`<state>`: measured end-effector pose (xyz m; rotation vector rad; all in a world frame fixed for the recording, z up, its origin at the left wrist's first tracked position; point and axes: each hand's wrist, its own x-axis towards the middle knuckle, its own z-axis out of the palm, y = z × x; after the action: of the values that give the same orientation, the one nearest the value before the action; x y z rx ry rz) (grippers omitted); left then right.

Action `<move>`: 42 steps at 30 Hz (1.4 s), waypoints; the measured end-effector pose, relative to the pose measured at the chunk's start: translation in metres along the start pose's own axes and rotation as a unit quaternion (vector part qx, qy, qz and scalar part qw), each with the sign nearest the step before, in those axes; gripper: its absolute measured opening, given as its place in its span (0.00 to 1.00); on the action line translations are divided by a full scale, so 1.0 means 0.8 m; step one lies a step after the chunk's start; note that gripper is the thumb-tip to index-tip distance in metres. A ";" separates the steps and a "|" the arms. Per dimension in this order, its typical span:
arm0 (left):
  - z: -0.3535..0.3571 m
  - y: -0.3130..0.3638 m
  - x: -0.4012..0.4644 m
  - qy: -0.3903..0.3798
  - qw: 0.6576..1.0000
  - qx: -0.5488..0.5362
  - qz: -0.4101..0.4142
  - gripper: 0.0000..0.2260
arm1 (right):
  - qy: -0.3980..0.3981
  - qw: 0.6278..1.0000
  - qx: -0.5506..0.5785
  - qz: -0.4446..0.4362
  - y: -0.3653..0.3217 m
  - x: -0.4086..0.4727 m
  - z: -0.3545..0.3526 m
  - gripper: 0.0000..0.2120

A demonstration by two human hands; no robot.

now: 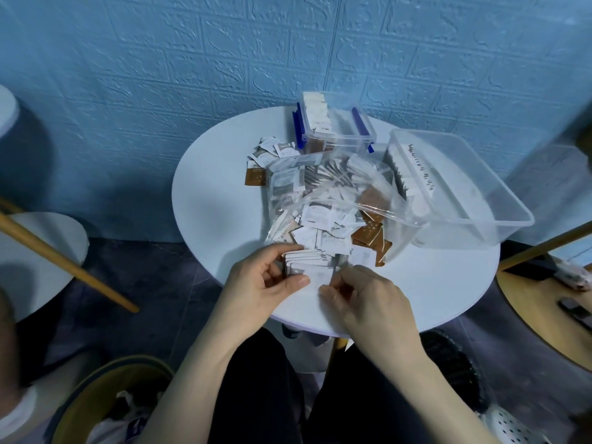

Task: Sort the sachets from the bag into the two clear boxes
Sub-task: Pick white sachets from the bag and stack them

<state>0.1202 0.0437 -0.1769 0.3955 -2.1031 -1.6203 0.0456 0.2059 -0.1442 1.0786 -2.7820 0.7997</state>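
While both hands work at bench [205, 200] near edge: sachet stack [309, 262] held.
L hand [269, 283] pinches stack; R hand [358, 294] fingers curled on its front sachet. Bag [323, 193] mid-bench, boxes [333, 129] far/right edge.

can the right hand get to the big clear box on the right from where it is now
Probably yes. The right hand is at the near table edge, pinching a white sachet, and the big clear box lies open-topped just beyond it to the right. Only the bag's edge leans near its rim.
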 end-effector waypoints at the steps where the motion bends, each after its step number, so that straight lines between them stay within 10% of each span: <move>1: 0.000 0.000 0.000 0.002 1.000 -0.001 0.001 0.18 | 0.002 1.000 -0.003 0.001 0.000 0.000 0.003 0.08; 9: 0.006 -0.003 -0.003 0.031 0.999 -0.009 0.011 0.16 | 0.115 0.993 0.002 -0.012 0.024 0.007 -0.016 0.11; 32: 0.000 0.006 0.001 0.002 0.998 0.059 0.036 0.21 | 0.047 0.999 0.024 -0.012 0.060 0.024 -0.020 0.26; 42: -0.005 0.002 0.000 -0.027 0.999 0.042 0.014 0.26 | 0.062 0.952 0.294 0.059 0.067 0.013 -0.040 0.09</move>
<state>0.1223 0.0406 -0.1747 0.3522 -2.2134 -1.5470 -0.0008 0.2488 -0.1380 0.8721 -2.5753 1.7182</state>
